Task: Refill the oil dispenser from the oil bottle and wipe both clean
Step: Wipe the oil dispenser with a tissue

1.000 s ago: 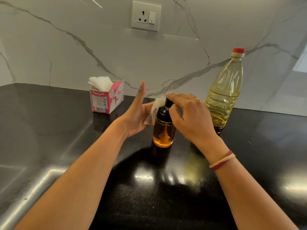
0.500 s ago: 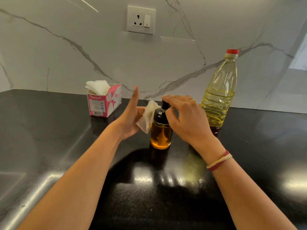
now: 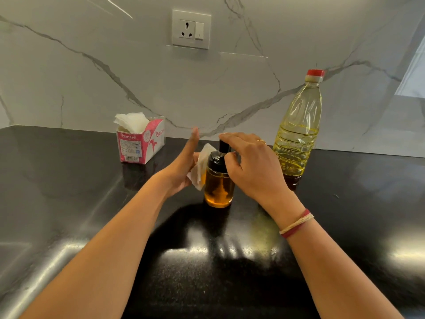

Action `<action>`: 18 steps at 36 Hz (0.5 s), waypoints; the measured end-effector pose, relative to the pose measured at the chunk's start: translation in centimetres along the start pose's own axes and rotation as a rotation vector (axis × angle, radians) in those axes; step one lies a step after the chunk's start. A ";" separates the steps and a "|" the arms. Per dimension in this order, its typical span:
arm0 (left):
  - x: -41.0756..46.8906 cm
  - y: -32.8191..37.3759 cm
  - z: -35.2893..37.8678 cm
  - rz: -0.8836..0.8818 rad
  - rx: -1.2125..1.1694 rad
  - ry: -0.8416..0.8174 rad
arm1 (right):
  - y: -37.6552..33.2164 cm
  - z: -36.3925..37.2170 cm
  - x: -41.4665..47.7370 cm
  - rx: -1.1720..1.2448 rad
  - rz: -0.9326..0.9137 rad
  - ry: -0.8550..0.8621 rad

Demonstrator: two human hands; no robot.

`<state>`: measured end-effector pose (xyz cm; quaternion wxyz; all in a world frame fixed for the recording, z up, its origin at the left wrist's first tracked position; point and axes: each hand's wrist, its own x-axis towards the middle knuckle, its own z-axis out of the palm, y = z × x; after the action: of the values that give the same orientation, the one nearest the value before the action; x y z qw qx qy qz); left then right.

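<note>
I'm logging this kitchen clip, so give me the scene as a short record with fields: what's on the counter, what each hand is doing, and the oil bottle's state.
counter: black, glossy
dispenser: upright, amber oil, black top
left hand: presses tissue against dispenser's side
right hand: fingers on dispenser's top
oil bottle: upright, red cap on, right of dispenser
tissue box: pink, left rear

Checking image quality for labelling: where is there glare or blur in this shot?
Head view: bright glare patches on the black countertop in front of the oil dispenser; left hand fingertips motion-blurred; wide-angle lens bends the wall edges.
</note>
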<state>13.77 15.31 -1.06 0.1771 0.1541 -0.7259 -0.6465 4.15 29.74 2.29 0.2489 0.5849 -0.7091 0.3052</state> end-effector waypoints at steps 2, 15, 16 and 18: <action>0.0 0.2 -0.5 0.026 -0.086 0.006 | 0.0 0.0 0.0 -0.001 -0.001 0.003; 0.1 -0.1 -0.4 0.062 0.037 0.051 | -0.2 0.1 0.0 -0.019 -0.011 0.006; 0.1 -0.5 -0.2 0.011 0.090 0.034 | -0.2 0.1 0.0 -0.021 -0.012 0.006; 0.3 -1.0 0.1 -0.117 0.148 0.017 | -0.2 0.1 0.0 -0.023 -0.012 0.008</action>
<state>13.50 15.12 -2.07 0.1332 0.2145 -0.7599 -0.5990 4.35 29.60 2.27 0.2604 0.5849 -0.7082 0.2977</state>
